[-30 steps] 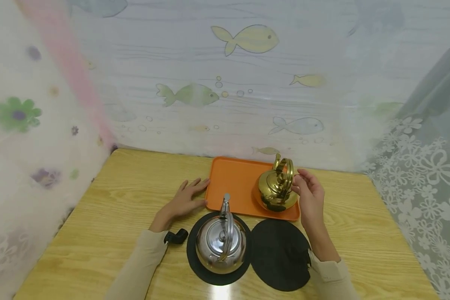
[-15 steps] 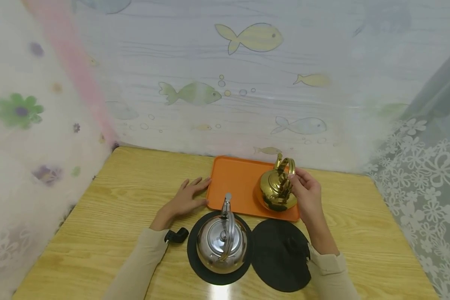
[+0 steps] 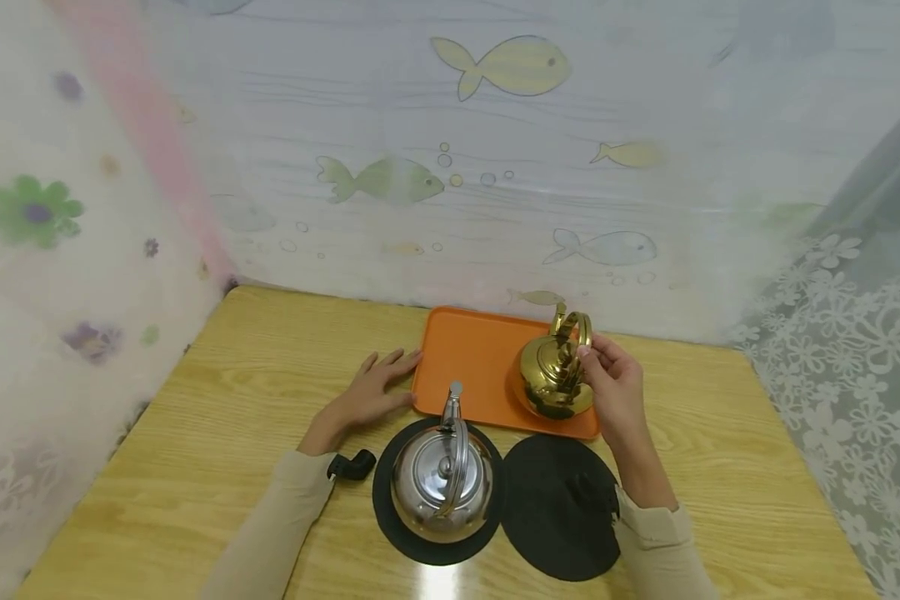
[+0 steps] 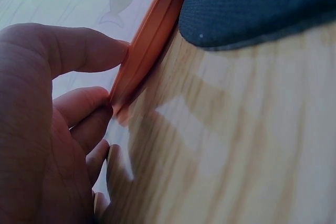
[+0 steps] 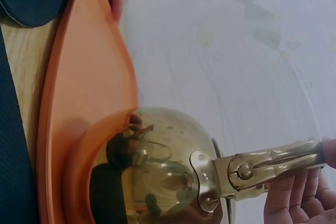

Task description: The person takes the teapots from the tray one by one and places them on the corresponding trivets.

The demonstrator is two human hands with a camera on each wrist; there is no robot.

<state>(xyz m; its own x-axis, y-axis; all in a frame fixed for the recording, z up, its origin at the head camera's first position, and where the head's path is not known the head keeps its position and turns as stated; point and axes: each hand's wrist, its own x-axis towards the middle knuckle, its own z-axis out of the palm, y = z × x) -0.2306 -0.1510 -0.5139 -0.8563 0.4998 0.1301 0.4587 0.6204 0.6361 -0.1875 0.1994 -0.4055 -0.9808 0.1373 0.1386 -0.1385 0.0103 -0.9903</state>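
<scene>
A shiny gold kettle [image 3: 543, 375] stands on the right part of an orange tray [image 3: 457, 358], its arched handle raised. My right hand [image 3: 617, 385] holds that handle, thumb on the near side and fingers beyond it; the right wrist view shows the fingers [image 5: 294, 198] at the handle's top. At the tray's left edge rests my left hand [image 3: 371, 390], fingers spread. In the left wrist view its thumb and a fingertip touch the tray's rim [image 4: 149, 45]. A silver kettle [image 3: 427, 492] sits on a round black mat [image 3: 386, 517] in front of the tray.
Beside the silver kettle lies a second round black mat [image 3: 555, 517], just in front of the tray. The wooden table [image 3: 217, 400] meets a fish-patterned curtain [image 3: 375, 267] right behind the tray. A lace curtain [image 3: 855, 358] hangs at the right.
My right hand has moved slightly left, and its thumb has come onto the gold kettle's handle. My left hand stays at the tray's edge, and both kettles keep their places.
</scene>
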